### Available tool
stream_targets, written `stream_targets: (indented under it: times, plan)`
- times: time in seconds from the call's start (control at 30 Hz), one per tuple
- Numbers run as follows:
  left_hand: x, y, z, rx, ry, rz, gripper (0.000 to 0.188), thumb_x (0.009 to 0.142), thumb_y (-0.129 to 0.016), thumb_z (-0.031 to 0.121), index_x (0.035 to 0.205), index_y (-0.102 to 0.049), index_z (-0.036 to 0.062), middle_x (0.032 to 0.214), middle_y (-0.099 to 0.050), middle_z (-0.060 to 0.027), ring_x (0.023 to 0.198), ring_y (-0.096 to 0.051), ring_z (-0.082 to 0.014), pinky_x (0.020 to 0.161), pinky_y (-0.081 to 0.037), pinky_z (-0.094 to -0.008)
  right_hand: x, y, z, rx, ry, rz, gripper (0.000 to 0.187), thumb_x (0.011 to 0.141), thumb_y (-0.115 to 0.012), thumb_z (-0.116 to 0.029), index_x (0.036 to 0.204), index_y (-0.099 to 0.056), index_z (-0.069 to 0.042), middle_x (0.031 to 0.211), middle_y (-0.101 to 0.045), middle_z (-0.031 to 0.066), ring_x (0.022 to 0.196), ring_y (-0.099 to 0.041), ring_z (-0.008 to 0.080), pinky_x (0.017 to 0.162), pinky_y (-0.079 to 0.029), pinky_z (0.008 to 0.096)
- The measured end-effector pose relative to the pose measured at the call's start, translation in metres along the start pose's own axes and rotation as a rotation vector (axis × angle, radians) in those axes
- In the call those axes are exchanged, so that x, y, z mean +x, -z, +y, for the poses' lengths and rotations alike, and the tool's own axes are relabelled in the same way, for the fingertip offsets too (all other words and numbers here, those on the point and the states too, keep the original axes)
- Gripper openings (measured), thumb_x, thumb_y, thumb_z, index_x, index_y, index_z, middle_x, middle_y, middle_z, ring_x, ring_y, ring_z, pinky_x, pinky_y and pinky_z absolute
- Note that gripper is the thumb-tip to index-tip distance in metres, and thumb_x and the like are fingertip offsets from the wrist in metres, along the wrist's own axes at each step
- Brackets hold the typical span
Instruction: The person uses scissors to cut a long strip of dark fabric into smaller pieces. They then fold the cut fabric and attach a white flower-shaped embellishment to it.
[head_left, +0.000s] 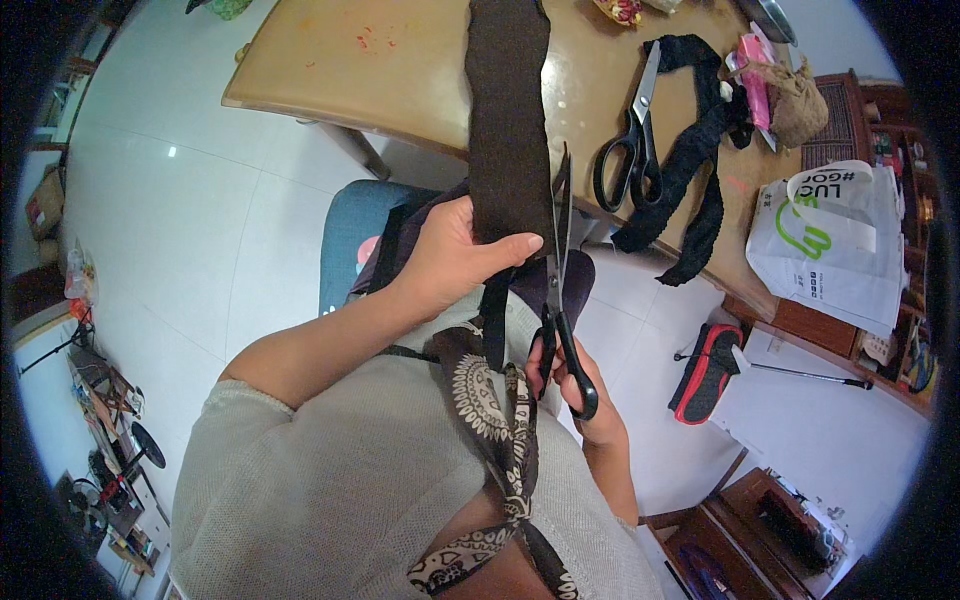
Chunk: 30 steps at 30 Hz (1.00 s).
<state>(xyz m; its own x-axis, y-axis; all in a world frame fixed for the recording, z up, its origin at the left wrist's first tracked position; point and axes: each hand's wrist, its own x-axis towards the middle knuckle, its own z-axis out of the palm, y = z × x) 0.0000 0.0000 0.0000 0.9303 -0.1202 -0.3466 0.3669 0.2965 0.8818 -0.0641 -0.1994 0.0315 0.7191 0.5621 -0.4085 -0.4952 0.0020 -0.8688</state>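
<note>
While the left hand (445,250) takes centre stage, its grip is closed on a dark brown strip (508,110) of fabric, thumb pressed flat across the front and the fingers mostly hidden behind! That strip runs away from the person, over the edge of the tabletop (390,85) and out past the top of the view, its sides gently wavy. And over to the right hand (590,395), where the grip is wrapped round the black handles of a pair of scissors (553,285), blades up and narrowly parted, right alongside the strip's right edge; whether steel meets cloth, nobody can tell from here!

Out on the tabletop, a second pair of scissors (645,100) lies with its black loops toward the person, and just beside it a black strip (680,185) curls round and droops past the near edge. Further right comes a pink packet (755,85) next to a brown pouch (800,110), with a white bag (830,250) closer in. Down on the pale floor (250,210) sits a red-and-black slipper (708,372), and left of the strip, a blue seat (342,225) peeks out below the tabletop
</note>
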Motion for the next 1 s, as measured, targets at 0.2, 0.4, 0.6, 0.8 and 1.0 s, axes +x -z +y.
stream_targets:
  times: [0.2, 0.4, 0.6, 0.8, 1.0]
  plan:
    - [-0.0008, -0.0007, 0.0013, -0.024, -0.026, 0.007, 0.019, 0.076, -0.067, 0.010, 0.089, -0.056, 0.0027, 0.079, -0.059, -0.0012, 0.067, -0.054, -0.0071, 0.062, -0.047, -0.0216, 0.0008, -0.0031, -0.0029, 0.009, -0.017, 0.025, 0.052, 0.079, -0.055, -0.047, 0.103, -0.043, -0.002, 0.077, -0.046, 0.0037, 0.068, -0.045, 0.0110, 0.060, -0.038, 0.0225]
    - [-0.0002, -0.0025, -0.0009, -0.033, -0.013, 0.002, 0.020, 0.076, -0.066, 0.009, 0.092, -0.056, 0.0020, 0.082, -0.060, -0.0026, 0.069, -0.056, -0.0077, 0.064, -0.048, -0.0215, 0.0004, -0.0041, -0.0028, 0.025, -0.016, 0.034, 0.049, 0.079, -0.057, -0.044, 0.100, -0.044, -0.003, 0.078, -0.046, 0.0027, 0.067, -0.045, 0.0094, 0.058, -0.037, 0.0212]
    - [0.0005, -0.0022, -0.0025, -0.027, -0.008, -0.012, 0.021, 0.076, -0.066, 0.009, 0.094, -0.056, 0.0015, 0.084, -0.061, -0.0039, 0.071, -0.057, -0.0087, 0.065, -0.049, -0.0223, -0.0001, -0.0037, -0.0036, 0.027, -0.031, 0.038, 0.049, 0.079, -0.057, -0.045, 0.100, -0.044, -0.003, 0.078, -0.045, 0.0017, 0.066, -0.045, 0.0084, 0.058, -0.037, 0.0206]
    - [0.0002, -0.0028, -0.0033, -0.045, -0.001, -0.008, 0.021, 0.077, -0.065, 0.008, 0.095, -0.056, 0.0014, 0.086, -0.061, -0.0043, 0.073, -0.058, -0.0096, 0.067, -0.050, -0.0229, -0.0003, -0.0042, -0.0037, 0.041, -0.031, 0.051, 0.049, 0.078, -0.058, -0.045, 0.100, -0.045, -0.003, 0.077, -0.045, 0.0016, 0.066, -0.044, 0.0082, 0.058, -0.036, 0.0206]
    - [0.0005, -0.0030, -0.0024, -0.026, 0.002, -0.007, 0.021, 0.077, -0.065, 0.007, 0.095, -0.056, 0.0012, 0.086, -0.062, -0.0046, 0.073, -0.059, -0.0098, 0.068, -0.050, -0.0230, -0.0013, -0.0033, -0.0057, 0.030, -0.046, 0.056, 0.048, 0.078, -0.058, -0.045, 0.098, -0.046, -0.003, 0.076, -0.045, 0.0015, 0.065, -0.044, 0.0078, 0.057, -0.035, 0.0200]
